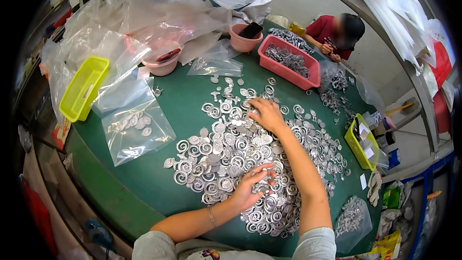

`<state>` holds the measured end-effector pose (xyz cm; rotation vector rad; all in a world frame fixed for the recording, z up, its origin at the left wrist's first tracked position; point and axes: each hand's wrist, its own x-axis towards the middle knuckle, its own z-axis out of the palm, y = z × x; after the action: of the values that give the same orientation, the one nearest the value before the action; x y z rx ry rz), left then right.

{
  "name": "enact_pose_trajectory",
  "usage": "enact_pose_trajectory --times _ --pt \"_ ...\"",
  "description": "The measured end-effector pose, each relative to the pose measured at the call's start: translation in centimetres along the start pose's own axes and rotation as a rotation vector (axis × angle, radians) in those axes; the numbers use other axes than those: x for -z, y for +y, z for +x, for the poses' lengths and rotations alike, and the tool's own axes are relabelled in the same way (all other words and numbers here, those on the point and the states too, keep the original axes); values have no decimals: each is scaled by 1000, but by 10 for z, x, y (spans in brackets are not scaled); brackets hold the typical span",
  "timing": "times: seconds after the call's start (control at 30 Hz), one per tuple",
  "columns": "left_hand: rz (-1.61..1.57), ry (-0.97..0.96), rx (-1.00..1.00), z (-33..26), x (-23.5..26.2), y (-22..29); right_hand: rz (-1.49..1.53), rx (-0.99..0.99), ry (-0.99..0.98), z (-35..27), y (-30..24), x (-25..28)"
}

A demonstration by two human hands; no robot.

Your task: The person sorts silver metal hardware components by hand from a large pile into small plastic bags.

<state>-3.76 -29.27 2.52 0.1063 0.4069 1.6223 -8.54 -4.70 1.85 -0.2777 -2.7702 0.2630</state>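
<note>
A large pile of silver metal pieces [231, 139], mostly spirals and flat oval discs, is spread over the green table [159, 188]. My left hand [251, 188] is cupped over the near part of the pile, its fingers curled around a few small silver metal pieces; their exact shape is partly hidden by the fingers. Farther off, my right hand [266, 114] reaches to the pile's far side. Its fingers are apart and bent down, with the tips among the pieces. A clear plastic bag [137, 137] with several oval discs lies left of the pile.
Pink bowls [243, 42] and a pink bin [274, 72] of grey parts stand at the back. Yellow-green baskets [72, 101] sit left and right. A bag of small parts [351, 216] lies near right. Across the table a person in a red shirt [320, 31] handles small parts.
</note>
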Motion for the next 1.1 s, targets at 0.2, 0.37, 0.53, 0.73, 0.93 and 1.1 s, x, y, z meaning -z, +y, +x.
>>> enact_pose_trajectory --times 0.2,0.37,0.53,0.73,0.93,1.1 --pt "-27 -7 31 2 -1 -2 -169 -234 97 -19 32 20" --pt "-40 -5 12 3 0 -3 -289 -426 63 -31 42 45" --pt "-39 -8 10 3 -1 -2 100 -53 151 -16 23 29" --pt "-42 7 8 0 0 1 -155 -158 -25 -10 17 12" --pt "-36 3 20 3 -5 -2 -447 -394 226 -22 49 12" --pt "-38 -12 16 1 -3 -2 -283 -258 157 -9 21 3"
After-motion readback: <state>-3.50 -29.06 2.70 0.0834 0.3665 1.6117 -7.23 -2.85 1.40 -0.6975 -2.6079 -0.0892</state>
